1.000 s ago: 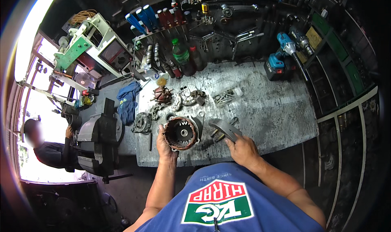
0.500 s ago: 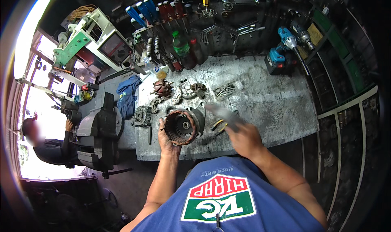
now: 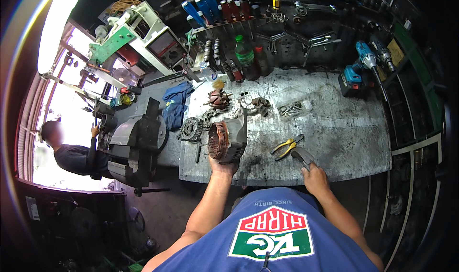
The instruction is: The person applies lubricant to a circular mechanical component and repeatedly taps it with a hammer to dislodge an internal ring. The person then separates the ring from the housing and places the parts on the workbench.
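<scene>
My left hand [image 3: 223,168] grips a metal housing [image 3: 235,140] with a ring of copper windings [image 3: 218,140] in it, turned side-on above the bench. My right hand [image 3: 313,175] is closed on a dark grey flat piece [image 3: 301,156] at the bench's front edge, beside yellow-and-black pliers [image 3: 283,149]. Behind the housing lie a rotor [image 3: 219,100], a light metal end housing [image 3: 244,103], a dark round metal part [image 3: 190,129] and a small tray of bolts [image 3: 290,109].
A blue cloth [image 3: 176,104] and a large dark bench vise [image 3: 138,138] stand left of the metal-topped bench [image 3: 349,138]. Bottles [image 3: 245,57] and tool racks line the back, with a cordless impact wrench [image 3: 354,76] at right. A co-worker [image 3: 76,157] is at the far left.
My left hand has tipped the housing from opening-up to side-on. My right hand has lowered the grey piece toward the front edge, uncovering the pliers. The view has shifted.
</scene>
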Available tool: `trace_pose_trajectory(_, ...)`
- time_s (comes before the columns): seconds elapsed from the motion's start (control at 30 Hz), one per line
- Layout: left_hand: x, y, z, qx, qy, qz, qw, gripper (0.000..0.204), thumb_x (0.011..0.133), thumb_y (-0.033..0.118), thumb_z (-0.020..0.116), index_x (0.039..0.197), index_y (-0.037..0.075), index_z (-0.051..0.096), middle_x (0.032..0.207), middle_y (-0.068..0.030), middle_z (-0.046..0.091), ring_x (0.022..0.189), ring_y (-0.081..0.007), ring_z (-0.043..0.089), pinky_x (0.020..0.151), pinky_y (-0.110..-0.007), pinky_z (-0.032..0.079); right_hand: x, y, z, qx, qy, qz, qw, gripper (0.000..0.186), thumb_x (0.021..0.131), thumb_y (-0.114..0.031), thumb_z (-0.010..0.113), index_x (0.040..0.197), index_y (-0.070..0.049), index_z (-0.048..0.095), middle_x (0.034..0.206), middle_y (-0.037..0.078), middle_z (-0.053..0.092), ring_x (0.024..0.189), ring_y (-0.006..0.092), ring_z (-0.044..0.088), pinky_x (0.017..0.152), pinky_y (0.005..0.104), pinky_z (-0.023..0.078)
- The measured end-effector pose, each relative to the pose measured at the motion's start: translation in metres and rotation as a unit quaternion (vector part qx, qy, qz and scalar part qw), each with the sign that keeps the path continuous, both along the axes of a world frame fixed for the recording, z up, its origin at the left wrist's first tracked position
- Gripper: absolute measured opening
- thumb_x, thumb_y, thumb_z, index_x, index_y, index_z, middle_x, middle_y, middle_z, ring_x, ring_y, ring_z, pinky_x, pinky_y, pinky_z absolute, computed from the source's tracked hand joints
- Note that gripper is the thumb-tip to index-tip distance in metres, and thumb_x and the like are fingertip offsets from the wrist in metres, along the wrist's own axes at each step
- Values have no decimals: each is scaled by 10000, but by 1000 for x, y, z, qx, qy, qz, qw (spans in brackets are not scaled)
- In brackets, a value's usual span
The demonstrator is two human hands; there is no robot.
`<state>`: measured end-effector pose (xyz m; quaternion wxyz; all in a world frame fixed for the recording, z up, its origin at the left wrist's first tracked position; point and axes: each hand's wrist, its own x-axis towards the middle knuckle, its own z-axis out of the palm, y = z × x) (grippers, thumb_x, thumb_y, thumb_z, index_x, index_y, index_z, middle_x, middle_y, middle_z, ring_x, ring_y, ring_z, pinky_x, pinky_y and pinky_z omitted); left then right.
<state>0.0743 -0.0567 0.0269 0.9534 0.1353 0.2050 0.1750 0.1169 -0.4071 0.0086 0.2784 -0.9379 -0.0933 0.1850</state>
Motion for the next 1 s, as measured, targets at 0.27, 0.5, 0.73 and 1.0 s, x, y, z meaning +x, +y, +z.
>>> trace_pose_trajectory(0.27,-4,-3,-5,-18,95,17,995,440,1123,333,455,1437,132,690,1421,-82,729,1280,-298,702,1145,-484,558,-11,-11,-27,4,-2,-37,999,392,1055,-333,684,1060,59,696,985,370,726,967,567,709,847,629,560)
trace_pose_trajectory(0.5,-1,-6,-37,-64,189,15,980,458,1100,311,468,1426,74,687,1425,-151,716,1280,-349,695,1156,-550,538,-15,-16,-41,8,-9,-46,999,421,1057,-358,678,1058,63,691,977,371,726,963,567,711,844,627,563)
trace_pose_trajectory(0.73,-2,31,-92,140,158,-85,974,543,1167,446,426,1441,40,661,1447,-163,705,1317,-345,672,1174,-541,518,-14,-19,-51,41,0,-60,997,401,1060,-345,673,1138,48,672,1005,357,726,988,575,695,862,616,552)
trace_pose_trajectory(1.0,66,75,-79,341,231,-420,809,495,1116,471,629,1218,0,740,1164,-148,798,1017,-228,778,894,-411,645,-12,-20,-53,51,-21,-57,997,415,1062,-380,668,1087,34,682,945,350,728,938,572,702,828,643,550)
